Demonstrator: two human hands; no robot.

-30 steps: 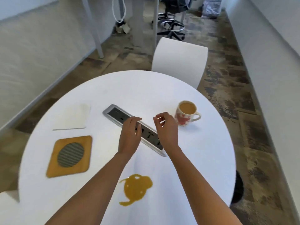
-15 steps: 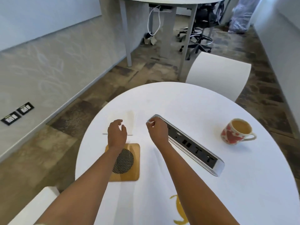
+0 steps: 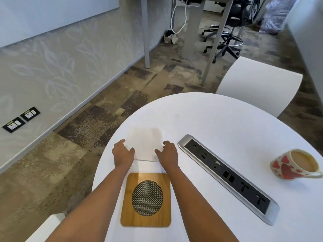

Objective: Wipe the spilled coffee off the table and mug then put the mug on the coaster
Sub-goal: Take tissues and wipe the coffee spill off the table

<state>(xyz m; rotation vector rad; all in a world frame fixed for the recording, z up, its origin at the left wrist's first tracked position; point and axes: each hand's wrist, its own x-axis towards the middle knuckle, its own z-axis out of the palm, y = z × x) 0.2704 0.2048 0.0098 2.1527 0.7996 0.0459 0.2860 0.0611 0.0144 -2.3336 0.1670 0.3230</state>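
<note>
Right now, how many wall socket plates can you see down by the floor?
2. Both sit low on the wall at far left, side by side: one nearer the frame edge, the other just up-right of it. More may lie outside view.

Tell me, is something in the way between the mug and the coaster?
Yes. The long power strip set in the table lies between the mug and the coaster, so the mug would need lifting over it.

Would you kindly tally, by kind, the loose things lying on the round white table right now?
Mug: 1
Coaster: 1
Napkin: 1
Total: 3
The socket strip, built into the table, is not counted.
</note>
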